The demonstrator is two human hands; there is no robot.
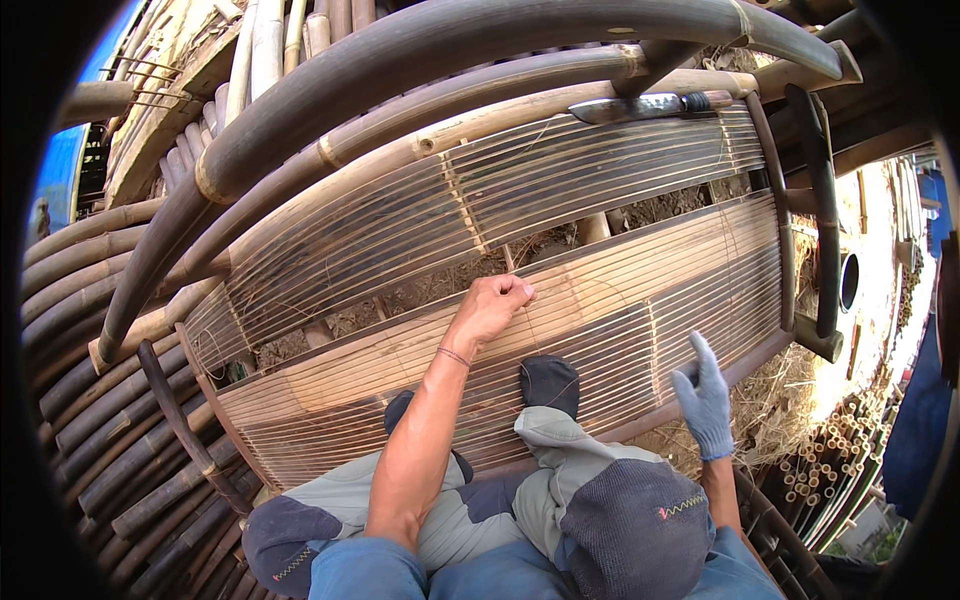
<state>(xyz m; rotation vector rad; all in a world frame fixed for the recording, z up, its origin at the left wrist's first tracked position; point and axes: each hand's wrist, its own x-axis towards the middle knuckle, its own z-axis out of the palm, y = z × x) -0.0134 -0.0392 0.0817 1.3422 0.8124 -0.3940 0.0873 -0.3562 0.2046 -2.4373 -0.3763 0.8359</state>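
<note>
A long bamboo bench seat of thin slats (345, 372) lies across the view, with my feet on its near part. Over its middle is my bare left hand (492, 308), thumb and fingers pinched together. A thin strand shows by the fingertips, but what they grip is too small to make out. My right hand (703, 400), in a grey-blue knit glove, hovers above the seat's near right edge. Its fingers stretch out, the thumb stands apart, and nothing is in it. On the far slats rests a knife (640, 107) with a broad blade and dark handle.
Thick curved bamboo poles (420, 55) form a rail along the far side. Dark bamboo poles (120, 440) are stacked at the left. A gap in the slats (420, 288) shows the ground beneath. Cut bamboo ends (820, 460) and straw (760, 425) lie at the right.
</note>
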